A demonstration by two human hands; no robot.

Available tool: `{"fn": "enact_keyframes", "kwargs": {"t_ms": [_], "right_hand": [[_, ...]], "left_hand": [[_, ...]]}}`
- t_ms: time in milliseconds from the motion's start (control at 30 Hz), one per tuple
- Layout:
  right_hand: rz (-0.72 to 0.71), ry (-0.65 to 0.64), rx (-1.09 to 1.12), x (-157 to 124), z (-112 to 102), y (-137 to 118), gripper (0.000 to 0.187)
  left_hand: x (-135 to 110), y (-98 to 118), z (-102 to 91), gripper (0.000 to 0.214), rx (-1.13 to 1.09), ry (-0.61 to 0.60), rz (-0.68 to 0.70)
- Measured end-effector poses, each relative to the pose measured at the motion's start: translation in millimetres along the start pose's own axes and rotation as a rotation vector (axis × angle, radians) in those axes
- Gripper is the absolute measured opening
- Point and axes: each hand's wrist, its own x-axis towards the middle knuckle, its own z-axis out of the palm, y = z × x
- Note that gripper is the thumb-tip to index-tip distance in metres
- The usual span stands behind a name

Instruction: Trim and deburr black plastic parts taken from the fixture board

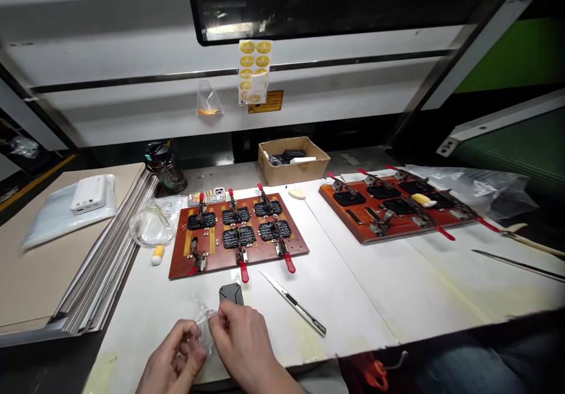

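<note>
Between my two hands is a small clear plastic bag (pixel 203 323), crumpled and see-through. My left hand (pixel 176 356) pinches its left side with curled fingers. On the other side, my right hand (pixel 245 344) grips it with fingers closed. Just beyond my right hand lies a flat black plastic piece (pixel 231 293) with cut corners, partly covered by that hand. A utility knife (pixel 300 309) rests on the table to the right. Behind, a red-brown fixture board (pixel 212 259) carries several black ribbed parts (pixel 239 237) under red-handled toggle clamps (pixel 242 256).
A second clamp board (pixel 366 229) stands at the right, with tweezers (pixel 521 264) beside it. Stacked cardboard sheets (pixel 39 276) fill the left. At the back are a cardboard box (pixel 291 173) and a dark bottle (pixel 165 167). A yellow-and-white cap-like piece (pixel 158 254) lies left of the near board.
</note>
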Motion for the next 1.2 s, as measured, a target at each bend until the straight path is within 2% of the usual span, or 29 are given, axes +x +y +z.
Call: {"fn": "enact_keyframes", "kwargs": {"t_ms": [100,133,200,267,367,467,500,533,600,633,733,800,900,967,1033,1133,1200], "right_hand": [[-0.153,-0.121,0.074,1,-10,0,0.018],[-0.222,-0.149,0.051,2,-15,1,0.023],[-0.320,-0.172,-0.120,6,-22,4,0.052],[-0.292,-0.211,-0.383,13,-24,5,0.070],[-0.173,-0.316,-0.657,24,-19,-2,0.079],[-0.136,-0.299,-0.736,26,-24,-13,0.088],[-0.124,-0.281,-0.729,23,-29,-15,0.083],[-0.114,-0.272,-0.701,20,-37,-17,0.069],[-0.124,-0.251,-0.549,11,-51,-15,0.026],[-0.133,-0.200,-0.425,7,-56,-12,0.019],[-0.153,0.043,0.025,-4,-51,4,0.028],[-0.147,0.083,0.201,-9,-31,15,0.027],[-0.191,-0.066,0.189,-14,2,24,0.025],[-0.224,-0.141,0.139,-13,12,24,0.024],[-0.169,-0.157,0.210,-8,9,21,0.026],[-0.008,-0.148,0.453,5,-6,14,0.033],[-0.018,-0.263,0.496,11,-13,12,0.026]], "left_hand": [[0,0,-8.3,0.045,0.132,0.155,0.010],[1,0,-14.6,0.044,0.194,0.215,0.009],[2,0,-28.6,0.039,0.350,0.363,0.007],[3,1,-39.5,0.032,0.508,0.447,-0.016],[8,7,-45.5,0.024,0.644,0.402,-0.089],[13,12,-42.7,0.021,0.661,0.340,-0.096],[15,14,-41.1,0.023,0.646,0.325,-0.095],[16,15,-39.3,0.026,0.624,0.312,-0.097],[19,19,-35.1,0.028,0.579,0.297,-0.109],[20,21,-32.4,0.028,0.556,0.293,-0.113],[24,30,-21.8,0.029,0.464,0.279,-0.085],[27,35,-13.0,0.031,0.420,0.279,-0.036],[31,36,-0.8,0.035,0.486,0.329,0.048],[33,31,5.0,0.034,0.555,0.347,0.104],[34,23,8.8,0.030,0.578,0.332,0.201],[30,13,11.4,0.019,0.591,0.330,0.419],[26,10,11.3,0.022,0.642,0.380,0.563]]}}
